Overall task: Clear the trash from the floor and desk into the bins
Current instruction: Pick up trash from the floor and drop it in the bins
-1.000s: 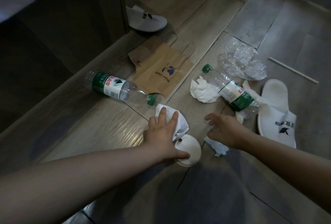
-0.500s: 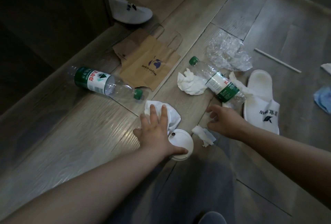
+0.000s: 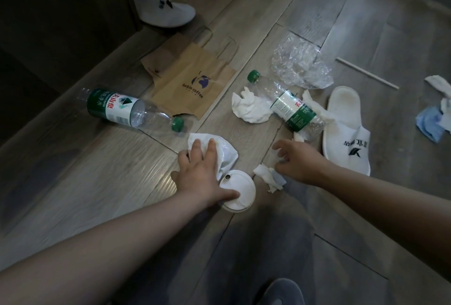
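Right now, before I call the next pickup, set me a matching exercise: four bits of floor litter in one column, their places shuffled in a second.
Things
1. white round plastic cup lid
2. brown paper coffee bag
3. crumpled clear plastic wrap
4. torn white tissue scrap

Places
A. just beyond the white slipper on the right
B. under the left hand, at its thumb
C. beside the right hand
D. flat, corner near the left bottle's green cap

Pairs: 1-B, 2-D, 3-A, 4-C
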Demonstrator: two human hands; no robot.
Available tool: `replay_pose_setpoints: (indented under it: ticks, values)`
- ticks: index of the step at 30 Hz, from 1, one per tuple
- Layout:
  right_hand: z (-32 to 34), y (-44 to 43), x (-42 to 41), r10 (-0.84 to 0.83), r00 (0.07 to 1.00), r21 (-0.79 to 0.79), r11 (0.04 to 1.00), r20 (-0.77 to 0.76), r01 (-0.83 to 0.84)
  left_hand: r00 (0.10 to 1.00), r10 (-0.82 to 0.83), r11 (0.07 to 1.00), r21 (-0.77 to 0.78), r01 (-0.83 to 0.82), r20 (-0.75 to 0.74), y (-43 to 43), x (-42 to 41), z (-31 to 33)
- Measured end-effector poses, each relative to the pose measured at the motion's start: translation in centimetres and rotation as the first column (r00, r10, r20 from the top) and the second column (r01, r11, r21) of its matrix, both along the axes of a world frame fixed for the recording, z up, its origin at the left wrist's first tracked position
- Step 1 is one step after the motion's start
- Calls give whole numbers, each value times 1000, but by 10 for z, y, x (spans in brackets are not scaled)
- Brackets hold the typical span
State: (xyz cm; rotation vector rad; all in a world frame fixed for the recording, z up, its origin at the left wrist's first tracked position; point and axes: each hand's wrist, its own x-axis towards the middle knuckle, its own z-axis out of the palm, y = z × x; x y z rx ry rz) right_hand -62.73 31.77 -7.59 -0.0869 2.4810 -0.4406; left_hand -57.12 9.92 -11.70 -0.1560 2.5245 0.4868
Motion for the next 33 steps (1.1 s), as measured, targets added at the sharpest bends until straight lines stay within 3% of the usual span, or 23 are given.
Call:
replay_pose_setpoints:
  ticks: [6, 13, 18, 25, 33]
  values:
    - [0, -2, 1, 8, 1000, -8, 1000, -4, -8, 999, -19, 999, 49, 20, -30, -13, -7, 5]
    - [0, -3, 2, 4, 1000, -8, 1000, 11, -4, 917, -377, 926, 24, 377, 133, -41, -12, 16]
    - [-1, -6, 3, 7, 1000, -17, 1000, 26, -7, 876, -476, 879, -1, 477, 71, -58, -11, 17]
    - [0, -10, 3, 20, 999, -7, 1000, 34, -19, 900, -404, 904, 77, 420, -165, -75, -6, 16]
    - [2, -10, 0, 16, 1000, -2, 1000, 15, -15, 937, -120, 979, 118, 166, -328, -74, -21, 18]
